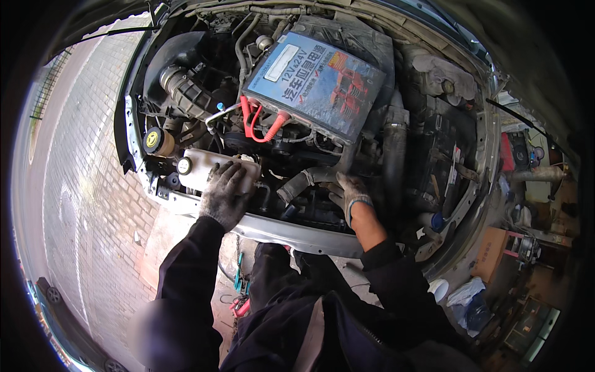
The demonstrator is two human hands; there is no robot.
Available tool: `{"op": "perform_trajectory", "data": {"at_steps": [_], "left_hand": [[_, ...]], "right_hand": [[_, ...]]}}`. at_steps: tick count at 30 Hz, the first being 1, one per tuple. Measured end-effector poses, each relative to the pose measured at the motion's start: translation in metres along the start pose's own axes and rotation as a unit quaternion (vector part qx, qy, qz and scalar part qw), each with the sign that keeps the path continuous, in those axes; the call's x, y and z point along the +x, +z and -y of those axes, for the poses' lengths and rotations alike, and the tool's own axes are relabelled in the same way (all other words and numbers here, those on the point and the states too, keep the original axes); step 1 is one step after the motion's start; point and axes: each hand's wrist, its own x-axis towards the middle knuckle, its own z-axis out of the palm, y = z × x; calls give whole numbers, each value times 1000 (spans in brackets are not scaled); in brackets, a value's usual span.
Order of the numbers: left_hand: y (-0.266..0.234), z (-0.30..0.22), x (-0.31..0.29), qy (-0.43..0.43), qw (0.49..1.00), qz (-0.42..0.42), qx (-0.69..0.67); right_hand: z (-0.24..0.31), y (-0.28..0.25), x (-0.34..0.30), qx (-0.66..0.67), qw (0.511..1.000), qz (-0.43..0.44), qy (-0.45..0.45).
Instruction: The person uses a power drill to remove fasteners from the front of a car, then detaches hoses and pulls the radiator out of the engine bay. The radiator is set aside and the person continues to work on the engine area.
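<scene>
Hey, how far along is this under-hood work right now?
Done: the hood is up and a blue jump-starter box lies on the engine, red clamps beside it. In hand: the gloved left hand rests on the white reservoir; the right hand reaches beside a hose. Left: clamps look unattached.

One head cam, fisheye, worn by the person, looks steeply down into an open engine bay (310, 124) from the car's front, close up. Forearms enter from the lower edge. Brick pavement (80, 186) bends along the left rim, workshop clutter (527, 248) along the right. Only this view, so no overlap w/ another.
</scene>
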Motion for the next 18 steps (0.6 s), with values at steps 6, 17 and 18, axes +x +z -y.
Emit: {"op": "perform_trajectory", "data": {"at_steps": [6,17,18], "left_hand": [[2,3,-3,16,1000,-6,-15],[27,-92,81,50,932,296,-201],[33,-103,89,-3,919,345,-190]], "right_hand": [[-13,58,28,311,950,23,12],[-15,67,27,411,910,4,-46],[-15,66,25,389,920,10,-58]]}}
